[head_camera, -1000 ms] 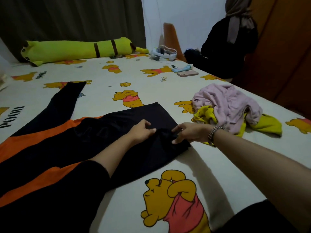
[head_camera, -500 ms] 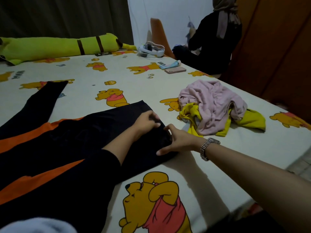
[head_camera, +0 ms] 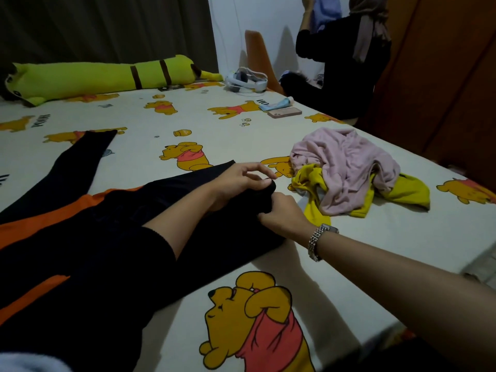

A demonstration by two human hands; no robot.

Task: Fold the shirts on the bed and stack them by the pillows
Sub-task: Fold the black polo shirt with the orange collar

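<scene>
Both hands at frame centre, close together. Left hand (head_camera: 243,181) and right hand (head_camera: 283,214) pinch a bunched edge of the black shirt (head_camera: 161,210), spread on the bed (head_camera: 349,251) toward lower left.

A black sleeve (head_camera: 115,264) covers the left forearm (pushed up short of the wrist); a silver link-band watch (head_camera: 319,238) circles the bare right wrist.

black and orange shirt (head_camera: 112,210) cut off at left edge, yellow shirt (head_camera: 402,190) mostly buried under pink shirt (head_camera: 346,167)
</scene>
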